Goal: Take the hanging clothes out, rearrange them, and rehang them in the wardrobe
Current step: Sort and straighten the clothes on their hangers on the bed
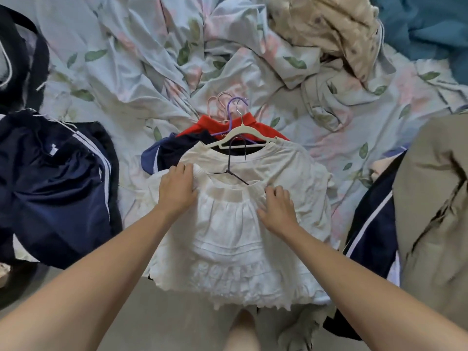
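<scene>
1. The white skirt (235,239) lies topmost on the pile of hung clothes at the near edge of the floral bedsheet (131,54); I'd smooth its waistband evenly over the dark hanger (231,171).
2. Left hand (177,191) presses flat at the skirt's left waist corner, fingers straight.
3. Right hand (277,211) rests at its right corner, fingertips slightly bent, gripping nothing.
</scene>
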Available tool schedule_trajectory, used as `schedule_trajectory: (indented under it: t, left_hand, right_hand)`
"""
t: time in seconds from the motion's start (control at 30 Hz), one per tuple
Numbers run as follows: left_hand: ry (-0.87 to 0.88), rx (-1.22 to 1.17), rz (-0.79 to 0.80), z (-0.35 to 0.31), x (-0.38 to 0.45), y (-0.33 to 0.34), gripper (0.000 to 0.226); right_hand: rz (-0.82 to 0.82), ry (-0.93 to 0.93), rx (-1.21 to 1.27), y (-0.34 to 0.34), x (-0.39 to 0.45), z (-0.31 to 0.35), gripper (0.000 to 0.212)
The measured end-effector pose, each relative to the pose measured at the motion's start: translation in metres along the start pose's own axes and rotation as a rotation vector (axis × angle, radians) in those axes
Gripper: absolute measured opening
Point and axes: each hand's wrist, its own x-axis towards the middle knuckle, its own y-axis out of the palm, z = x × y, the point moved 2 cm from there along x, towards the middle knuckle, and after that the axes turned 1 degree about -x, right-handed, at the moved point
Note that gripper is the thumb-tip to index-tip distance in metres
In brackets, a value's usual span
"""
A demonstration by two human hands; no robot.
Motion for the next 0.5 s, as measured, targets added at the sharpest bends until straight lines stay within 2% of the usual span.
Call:
schedule_trajectory:
  t: [0.17,0.3,0.37,0.5]
  left_hand:
    - [-0.071,-0.077,0.008,0.002,-0.018,0.012,0.036]
    - [-0.069,-0.160,0.024,0.003,-0.047,0.027,0.031]
    - [-0.077,-0.194,0.014,0.000,-0.063,0.032,0.028]
    - [-0.037,-0.201,-0.010,-0.012,-0.100,0.035,0.026]
  right_hand:
    - [0.034,-0.026,0.110,0.001,0.002,-0.001,0.043]
    - [0.035,-0.059,0.230,0.006,-0.016,-0.006,0.035]
    - [0.028,-0.074,0.247,0.009,-0.028,-0.011,0.038]
    - [-0.002,-0.103,0.251,0.010,-0.053,-0.024,0.031]
